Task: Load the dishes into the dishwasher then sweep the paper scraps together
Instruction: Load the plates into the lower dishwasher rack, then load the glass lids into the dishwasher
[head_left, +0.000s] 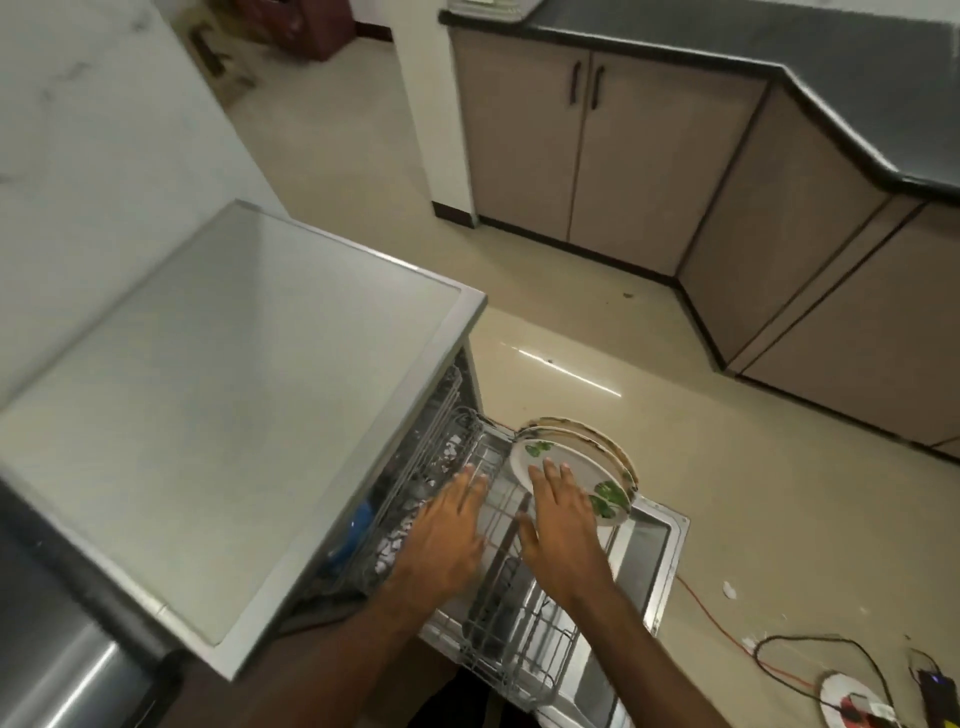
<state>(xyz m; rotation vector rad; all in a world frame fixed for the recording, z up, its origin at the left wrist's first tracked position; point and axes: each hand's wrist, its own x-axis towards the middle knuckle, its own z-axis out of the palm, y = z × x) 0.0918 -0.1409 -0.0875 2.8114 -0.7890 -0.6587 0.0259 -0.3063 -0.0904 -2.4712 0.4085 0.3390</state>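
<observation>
Seating dishes well, I judge, means easing each upright into its slot without knocking its neighbours. The dishwasher (234, 415) fills the 9 o'clock side, its rack (519, 639) pulled out toward 6 o'clock. The plates (605, 499) stand on edge at the rack's 1 o'clock end. The right hand (558, 525), fingers straight, rests on the nearest of them. The left hand (447, 535), flat and holding nothing, lies at their 9 o'clock. Paper scraps (729, 588) lie at 4 o'clock.
</observation>
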